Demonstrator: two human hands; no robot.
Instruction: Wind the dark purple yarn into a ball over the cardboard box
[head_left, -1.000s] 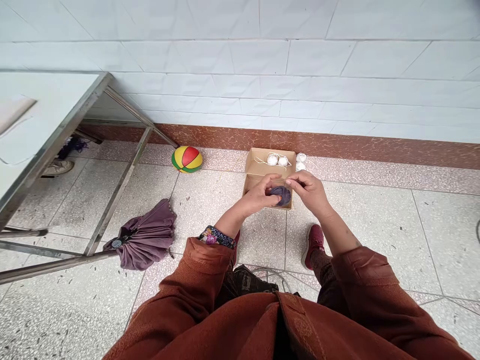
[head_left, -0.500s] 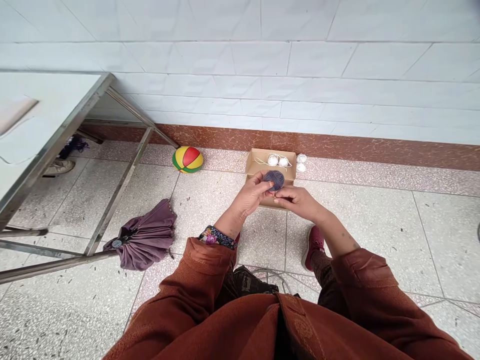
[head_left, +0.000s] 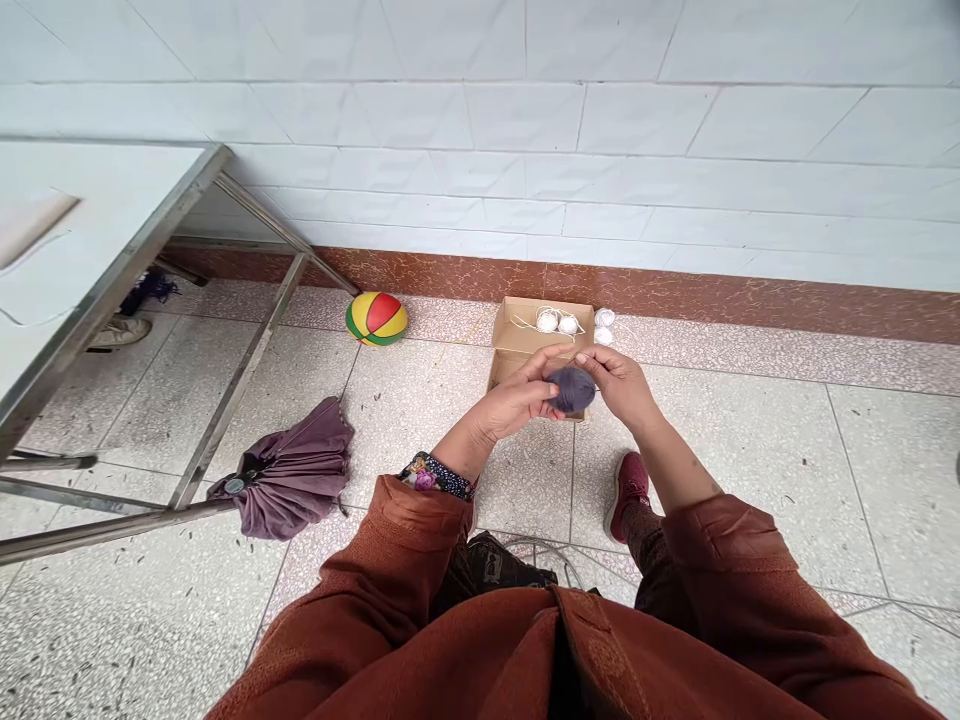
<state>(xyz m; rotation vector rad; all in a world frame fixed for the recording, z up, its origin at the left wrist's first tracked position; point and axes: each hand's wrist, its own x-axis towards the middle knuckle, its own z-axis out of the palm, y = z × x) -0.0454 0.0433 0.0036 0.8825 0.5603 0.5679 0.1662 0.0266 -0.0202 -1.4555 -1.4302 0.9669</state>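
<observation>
My left hand (head_left: 517, 402) grips a dark grey-purple ball of yarn (head_left: 573, 390), thumb on the near side and fingers around its left. The ball is a little blurred. At its upper right edge, my right hand (head_left: 619, 385) is closed in a pinch on the yarn; a single strand is too fine to make out. Beneath both hands an open cardboard box (head_left: 504, 372) stands on the floor, partly hidden by them. Two small white balls of yarn (head_left: 557, 321) with loose ends lie in its far part. More white balls of yarn (head_left: 604, 326) rest beside the box on the right.
On the left stands a metal-framed table (head_left: 172, 215) with a white top. A folded purple umbrella (head_left: 300, 470) lies by its lower bar. Near the wall sits a red, yellow and green ball (head_left: 376, 318). A shoe (head_left: 120, 332) shows under the table. The tiled wall (head_left: 480, 120) rises behind the box.
The yarn ball has shifted right and slightly toward me. My right hand has gone from below the ball to its upper right edge, and my left fingers have spread around it.
</observation>
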